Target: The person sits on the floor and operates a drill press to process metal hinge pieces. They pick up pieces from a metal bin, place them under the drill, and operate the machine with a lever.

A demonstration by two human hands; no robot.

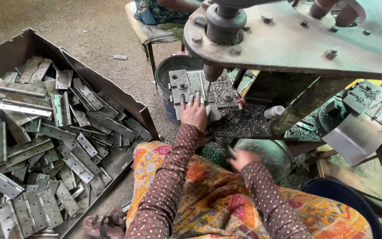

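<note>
Hinge plate, flat grey steel with punched holes (194, 84), sits on the drill press's small work fixture, directly under the dark steel spindle (212, 71). I see my left hand (194, 113) laid flat on the near edge of that plate, fingers (190, 99) spread and pressing down, not curled around anything. My right hand (242, 158) is lower, nearer me than the spindle, closed around a short dark lever handle (229, 150); I can't tell how tight the grip is. Silver metal swarf (237, 126) is piled just right of the plate and below the spindle. Heavy grey bolted machine plate (297, 44) overhangs the spindle from above. Grey metal bucket (169, 73) stands just left of the fixture. Well left of the spindle, a large open metal tray (111, 93) holds a heap of loose grey steel hinges (45, 141). Patterned orange cloth (213, 203) covers my lap below both hands.
</note>
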